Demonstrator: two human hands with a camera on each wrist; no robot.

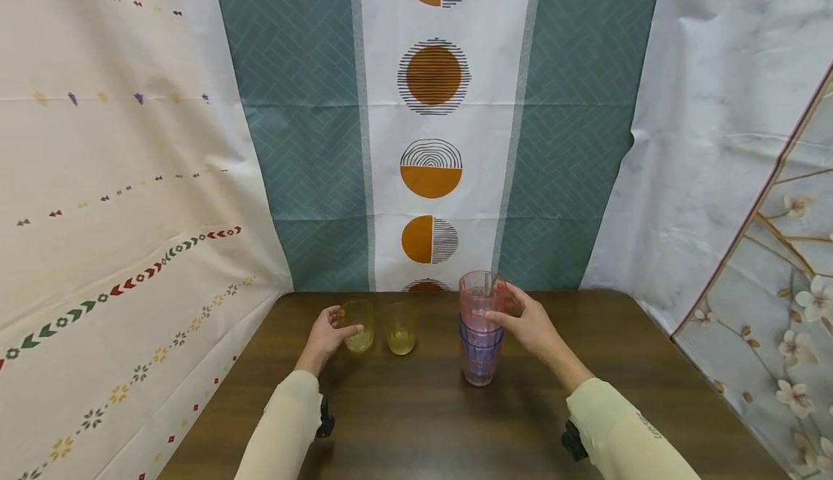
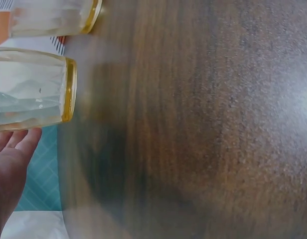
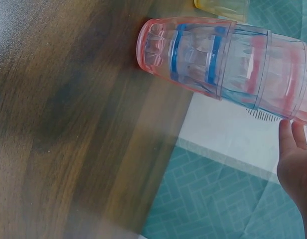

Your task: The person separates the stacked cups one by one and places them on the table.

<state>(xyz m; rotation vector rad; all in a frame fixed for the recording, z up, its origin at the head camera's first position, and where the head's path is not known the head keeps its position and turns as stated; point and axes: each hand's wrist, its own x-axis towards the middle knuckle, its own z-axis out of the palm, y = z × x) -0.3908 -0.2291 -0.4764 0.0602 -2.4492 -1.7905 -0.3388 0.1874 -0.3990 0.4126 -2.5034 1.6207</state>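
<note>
My left hand (image 1: pixel 327 336) holds a clear yellow-tinted glass (image 1: pixel 356 332) at its left side, thumb in front and fingers behind. In the left wrist view the glass (image 2: pixel 31 89) shows an amber base. A second yellow-tinted glass (image 1: pixel 400 330) stands just to its right. Farther right is an upright stack of nested pink and blue clear cups (image 1: pixel 480 356). Around the pink cup (image 1: pixel 473 298) at its top, my right hand (image 1: pixel 532 324) grips from the right side. The right wrist view shows blue bands between the pink parts of the stack (image 3: pixel 198 57).
All the glasses stand on a dark brown wooden table (image 1: pixel 416 422). A teal and white patterned cloth (image 1: pixel 429 126) hangs behind the table's back edge. Patterned light cloths hang at the left (image 1: pixel 130 198) and right (image 1: pixel 709 140).
</note>
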